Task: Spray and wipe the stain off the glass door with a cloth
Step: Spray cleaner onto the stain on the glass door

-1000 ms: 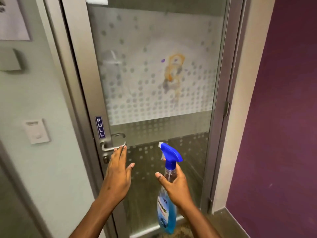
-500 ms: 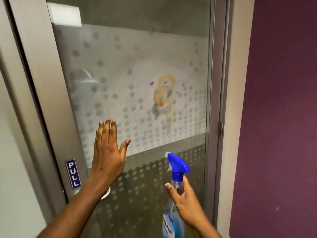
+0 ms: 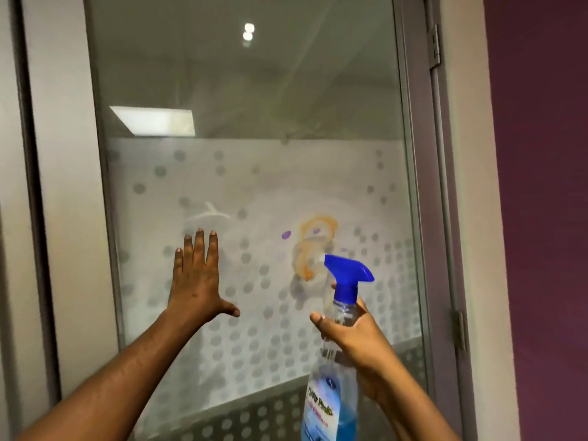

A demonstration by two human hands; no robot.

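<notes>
An orange looping stain [image 3: 315,241] with small purple marks sits on the frosted, dotted band of the glass door [image 3: 254,90]. My right hand [image 3: 356,342] grips a clear spray bottle [image 3: 331,405] of blue liquid by its neck. The bottle's blue trigger head [image 3: 348,275] is just below and right of the stain, with its nozzle towards the glass. My left hand [image 3: 199,278] is flat and spread against the glass, left of the stain, holding nothing. No cloth is in view.
The door's grey metal frame [image 3: 63,218] runs down the left side. Hinges [image 3: 458,329] sit on the right frame, beside a purple wall [image 3: 541,218]. Ceiling lights reflect in the upper glass.
The view has tilted up and come closer to the door, so the handle and PULL sign are out of view. Both hands rose; the spray head now reaches the stain's level.
</notes>
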